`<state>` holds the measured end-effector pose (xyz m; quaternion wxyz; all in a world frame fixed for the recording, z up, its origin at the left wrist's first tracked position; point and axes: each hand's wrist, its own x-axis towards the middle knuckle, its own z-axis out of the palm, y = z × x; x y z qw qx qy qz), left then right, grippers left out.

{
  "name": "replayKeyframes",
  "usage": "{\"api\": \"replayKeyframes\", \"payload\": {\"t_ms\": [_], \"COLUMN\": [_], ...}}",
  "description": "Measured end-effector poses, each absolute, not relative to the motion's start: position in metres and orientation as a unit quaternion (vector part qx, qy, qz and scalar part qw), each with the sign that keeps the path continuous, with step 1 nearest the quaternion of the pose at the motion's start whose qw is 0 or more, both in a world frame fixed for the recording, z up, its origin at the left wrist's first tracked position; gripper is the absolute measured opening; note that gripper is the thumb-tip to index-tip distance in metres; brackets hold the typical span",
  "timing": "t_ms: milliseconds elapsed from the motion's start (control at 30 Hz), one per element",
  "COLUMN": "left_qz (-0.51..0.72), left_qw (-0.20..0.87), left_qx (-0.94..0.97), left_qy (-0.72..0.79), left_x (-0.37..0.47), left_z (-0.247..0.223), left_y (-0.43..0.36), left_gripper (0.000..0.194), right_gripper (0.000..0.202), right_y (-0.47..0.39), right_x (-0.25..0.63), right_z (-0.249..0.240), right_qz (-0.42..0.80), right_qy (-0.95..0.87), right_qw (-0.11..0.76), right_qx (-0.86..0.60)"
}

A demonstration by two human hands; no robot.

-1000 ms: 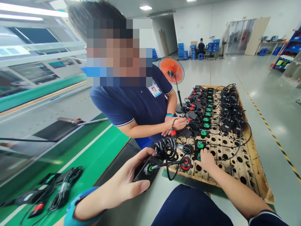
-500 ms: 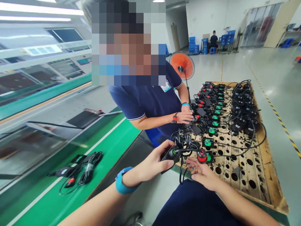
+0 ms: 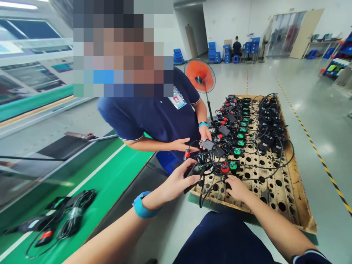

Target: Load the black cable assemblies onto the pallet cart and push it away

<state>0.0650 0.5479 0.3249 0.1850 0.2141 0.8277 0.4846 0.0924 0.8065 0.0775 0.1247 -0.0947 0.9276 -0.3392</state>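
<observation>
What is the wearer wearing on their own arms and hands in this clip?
Both hands are bare, no gloves. The left hand has a bright blue band around its wrist. The right hand has a bare forearm, with a dark navy short sleeve edged in white.

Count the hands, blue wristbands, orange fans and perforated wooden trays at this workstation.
Hands: 4 (wearer's left hand gripping a black corded unit; wearer's right hand; co-worker's two hands)
Blue wristbands: 2
Orange pedestal fan: 1
Perforated wooden tray: 1
Total: 8
</observation>
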Motion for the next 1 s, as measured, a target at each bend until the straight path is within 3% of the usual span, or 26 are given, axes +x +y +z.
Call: {"api": "replayKeyframes", "payload": {"t_ms": [100, 200, 267, 333, 400, 533, 600, 700, 767, 867, 1000], "left_qz": [0.425, 0.321, 0.263, 0.22, 0.182, 0.096, 0.042, -0.029, -0.051, -0.036, 0.003], "left_qw": [0.129, 0.012, -0.065, -0.102, -0.097, -0.024, 0.009, 0.01, -0.004, -0.021, -0.031], "left_qx": [0.223, 0.269, 0.313, 0.356, 0.393, 0.469, 0.524, 0.652, 0.727, 0.773, 0.782], "left_qy": [0.868, 0.908, 0.91, 0.903, 0.896, 0.878, 0.851, 0.757, 0.684, 0.632, 0.623], "left_x": [0.073, 0.091, 0.104, 0.117, 0.126, 0.129, 0.126, 0.12, 0.114, 0.099, 0.071], "left_z": [0.331, 0.325, 0.31, 0.29, 0.273, 0.268, 0.277, 0.288, 0.288, 0.278, 0.256], "left_y": [0.556, 0.576, 0.593, 0.611, 0.628, 0.653, 0.664, 0.682, 0.692, 0.703, 0.719], "left_gripper": [0.052, 0.051, 0.052, 0.051, 0.049, 0.051, 0.056, 0.071, 0.075, 0.08, 0.086], "right_gripper": [0.063, 0.053, 0.067, 0.084, 0.091, 0.101, 0.097, 0.083, 0.07, 0.047, 0.037], "right_y": [0.808, 0.806, 0.808, 0.816, 0.831, 0.876, 0.892, 0.896, 0.89, 0.88, 0.876], "right_x": [0.094, 0.125, 0.156, 0.183, 0.2, 0.199, 0.193, 0.188, 0.191, 0.204, 0.225], "right_z": [0.082, 0.09, 0.097, 0.108, 0.123, 0.157, 0.168, 0.173, 0.168, 0.158, 0.151], "right_qz": [-0.381, -0.576, -0.75, -0.83, -0.802, -0.578, -0.629, -0.808, -0.852, -0.873, -0.862], "right_qy": [0.918, 0.813, 0.649, 0.541, 0.574, 0.753, 0.729, 0.551, 0.465, 0.397, 0.36], "right_qw": [0.096, 0.059, 0.055, 0.048, 0.007, -0.116, -0.075, 0.106, 0.159, 0.12, -0.048], "right_qx": [-0.052, 0.059, 0.116, 0.129, 0.165, 0.293, 0.261, 0.18, 0.18, 0.255, 0.353]}}
